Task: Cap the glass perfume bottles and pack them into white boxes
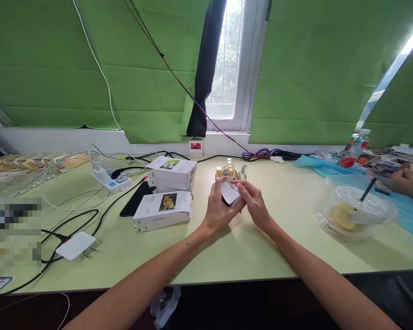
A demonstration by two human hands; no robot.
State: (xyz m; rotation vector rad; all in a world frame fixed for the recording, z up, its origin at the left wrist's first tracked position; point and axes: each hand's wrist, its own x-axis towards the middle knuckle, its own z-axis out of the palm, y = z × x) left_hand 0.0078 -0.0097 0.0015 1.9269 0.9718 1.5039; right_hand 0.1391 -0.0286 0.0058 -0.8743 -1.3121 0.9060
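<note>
At the middle of the counter (282,183), a white box (231,193) is being gripped by the fingers of the left hand (217,208) and right hand (256,206), its handling apparently unfinished; bottles (231,171) are being kept unboxed just beyond, other boxes (154,211) at left.

place: is looking like a shared workroom
table (282,256): is bearing boxes (163,220), cables (261,153) and a power strip (115,184)
window (227,68): is showing between green cloths (151,91)
co-worker's hand (412,182): is showing at right
</note>
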